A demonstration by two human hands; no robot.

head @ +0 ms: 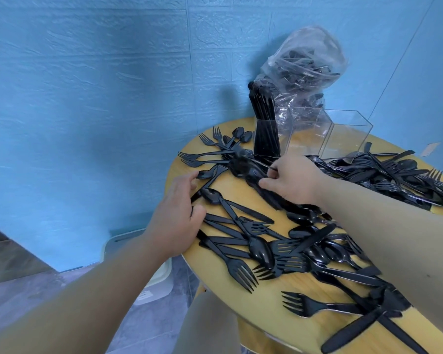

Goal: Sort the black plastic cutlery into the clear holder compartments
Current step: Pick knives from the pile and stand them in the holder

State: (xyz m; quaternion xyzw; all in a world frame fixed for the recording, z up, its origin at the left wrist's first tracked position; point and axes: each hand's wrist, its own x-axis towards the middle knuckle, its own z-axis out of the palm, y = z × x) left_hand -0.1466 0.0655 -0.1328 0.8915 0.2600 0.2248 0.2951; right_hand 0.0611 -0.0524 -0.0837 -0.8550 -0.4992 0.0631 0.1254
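Note:
Black plastic forks, spoons and knives [261, 241] lie scattered over a round wooden table [243, 192]. A clear holder [330, 135] with three compartments stands at the table's far side; its left compartment [266, 139] is packed with upright black knives, the other two look empty. My right hand [292, 177] reaches in front of the holder and pinches a thin black piece among a heap of cutlery. At the table's left edge my left hand [179, 210] rests with fingers spread, fingertips touching a spoon and a fork handle there.
A clear plastic bag [304, 72] with more black cutlery leans against the blue wall behind the holder. A white bin [151, 277] sits on the grey floor left of the table. The table's far right is heaped with cutlery [394, 175].

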